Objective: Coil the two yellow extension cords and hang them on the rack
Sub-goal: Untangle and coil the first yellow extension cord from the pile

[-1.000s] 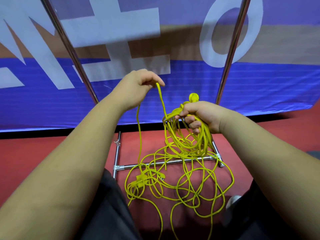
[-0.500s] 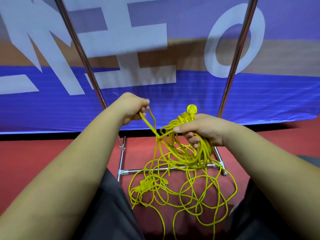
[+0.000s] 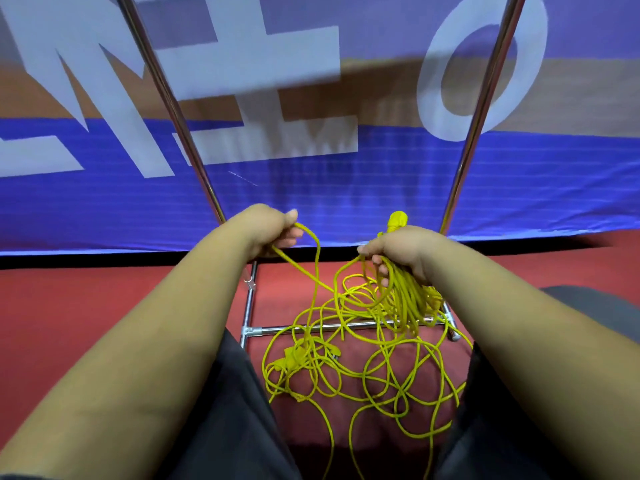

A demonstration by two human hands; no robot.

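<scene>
Coiling stands partway: our right hand (image 3: 401, 251) grips a bundle of yellow loops (image 3: 405, 299); our left hand (image 3: 266, 230), at nine o'clock from it, pinches the next loop (image 3: 317, 251). At six o'clock, tangled cord (image 3: 363, 368) lies on the floor (image 3: 104, 306) across the rack base (image 3: 277, 330); hanging remains.

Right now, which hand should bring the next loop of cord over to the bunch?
Probably the left hand: it pinches a loose strand of cord that runs down to the floor. The right hand is full, gripping the coil.
</scene>
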